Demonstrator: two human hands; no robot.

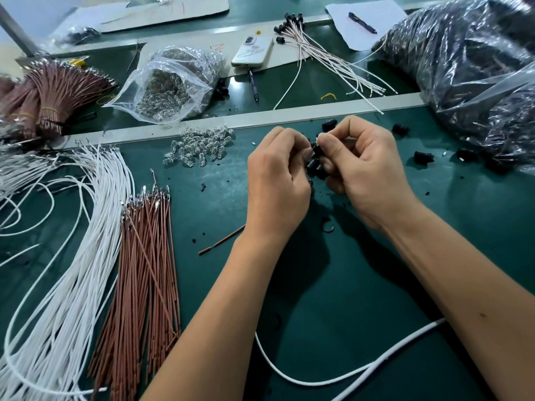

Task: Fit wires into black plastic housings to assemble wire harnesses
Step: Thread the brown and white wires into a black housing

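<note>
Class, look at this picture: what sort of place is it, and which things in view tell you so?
Probably a small electronics assembly bench in a workshop or factory: bundles of white wires and brown wires, a bag of clear bulbs, and black plastic housings held between both hands.

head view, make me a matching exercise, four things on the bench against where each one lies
Things:
1. phone
2. brown wires
3. clear bulbs
4. black pen

Places:
A. on a white sheet at the far right
B. loose pile just left of the hands
C. flat beside the white wires, near left
D. far centre, face down

Pairs: 1-D, 2-C, 3-B, 4-A
</note>
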